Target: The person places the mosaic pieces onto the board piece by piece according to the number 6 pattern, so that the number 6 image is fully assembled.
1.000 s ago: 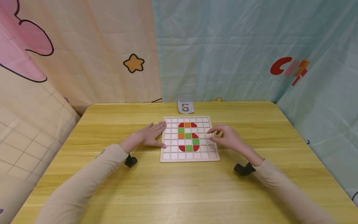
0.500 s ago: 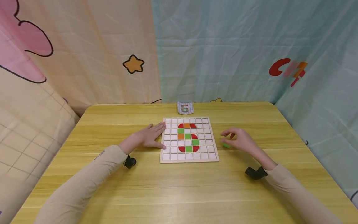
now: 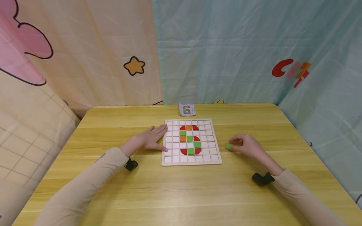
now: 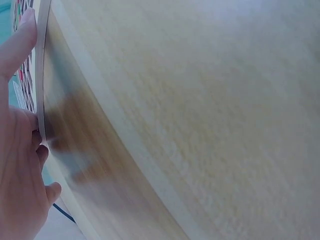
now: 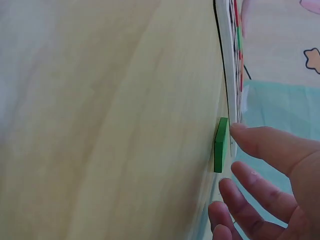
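Note:
A square grid board [image 3: 173,159] lies on the table with red, orange and green tiles set in its white cells. My left hand [image 3: 152,138] rests along its left edge, fingers extended and thumb on the rim; the left wrist view shows the thumb [image 4: 20,42] against that edge. Right of the board, a small green tile [image 3: 228,146] lies on the table. Just beside it is my right hand [image 3: 246,146], thumb and fingers bent. In the right wrist view the thumb reaches the green tile [image 5: 220,145], with the other fingers apart from it; firm contact cannot be told.
A small printed card [image 3: 187,109] with a coloured pattern stands behind the board near the table's back edge. The wooden table [image 3: 181,194] runs back to patterned curtains [image 3: 240,47]. A black camera [image 3: 263,179] is strapped to the right wrist.
My right hand has moved right, from over the board's right edge to beside the green tile, which came into view as it left. The left hand has stayed put.

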A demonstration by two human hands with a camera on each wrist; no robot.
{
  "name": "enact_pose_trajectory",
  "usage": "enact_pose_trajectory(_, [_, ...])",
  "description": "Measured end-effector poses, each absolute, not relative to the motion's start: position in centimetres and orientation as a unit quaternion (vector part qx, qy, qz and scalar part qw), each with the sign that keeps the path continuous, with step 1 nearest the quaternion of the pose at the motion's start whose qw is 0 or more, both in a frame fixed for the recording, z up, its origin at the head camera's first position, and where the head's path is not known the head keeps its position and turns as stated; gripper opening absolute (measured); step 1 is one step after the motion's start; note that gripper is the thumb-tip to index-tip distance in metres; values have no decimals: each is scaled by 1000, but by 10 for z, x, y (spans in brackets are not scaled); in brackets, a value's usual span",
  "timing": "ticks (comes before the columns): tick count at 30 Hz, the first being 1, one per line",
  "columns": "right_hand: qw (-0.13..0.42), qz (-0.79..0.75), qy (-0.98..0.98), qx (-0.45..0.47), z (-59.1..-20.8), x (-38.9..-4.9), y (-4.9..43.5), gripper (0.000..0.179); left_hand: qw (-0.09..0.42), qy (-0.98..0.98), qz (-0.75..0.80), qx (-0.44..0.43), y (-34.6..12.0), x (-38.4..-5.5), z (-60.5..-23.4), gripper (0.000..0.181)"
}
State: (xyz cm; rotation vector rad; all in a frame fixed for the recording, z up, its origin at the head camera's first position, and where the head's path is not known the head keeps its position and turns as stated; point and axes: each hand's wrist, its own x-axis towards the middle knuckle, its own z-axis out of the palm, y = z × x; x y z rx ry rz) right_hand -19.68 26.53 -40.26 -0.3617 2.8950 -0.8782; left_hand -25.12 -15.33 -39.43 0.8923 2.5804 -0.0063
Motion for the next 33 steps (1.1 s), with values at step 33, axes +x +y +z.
enact_pose_trajectory(33, [53,-252,960,-107,-401,-195,261,32,202,925,5,321,-153,-249,-392,103])
